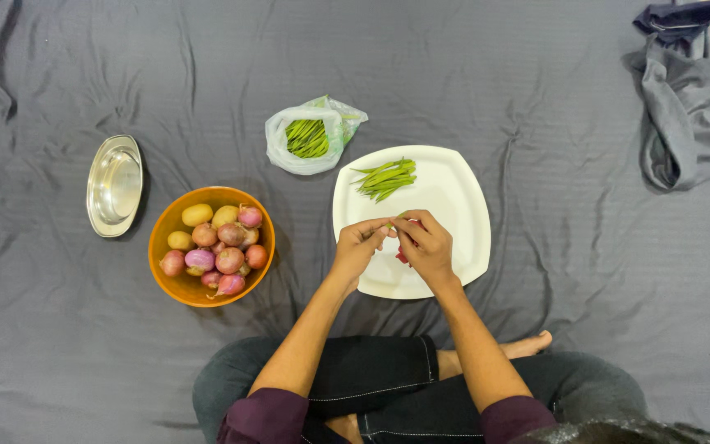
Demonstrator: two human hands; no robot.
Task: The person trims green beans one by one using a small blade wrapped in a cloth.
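Green and thin, a single bean pod [394,220] sits pinched between the fingertips of the left hand [358,245] and the right hand [426,245], both closed in a tight grip on it, thumbs meeting over the near part of a white square plate [454,222]. Something small and red [403,258] shows under the right palm; what it is cannot be told. On the plate at 12 o'clock from the hands lies a small heap of green beans [386,178]. At 11 o'clock, just off the plate, an open plastic bag [310,138] holds more beans. At 9 o'clock stands an orange bowl [176,284] of onions and potatoes, and further left a steel dish [114,186]. Everything rests on a dark grey sheet [536,99] spread over the floor, with crumpled cloth [688,107] at 2 o'clock.
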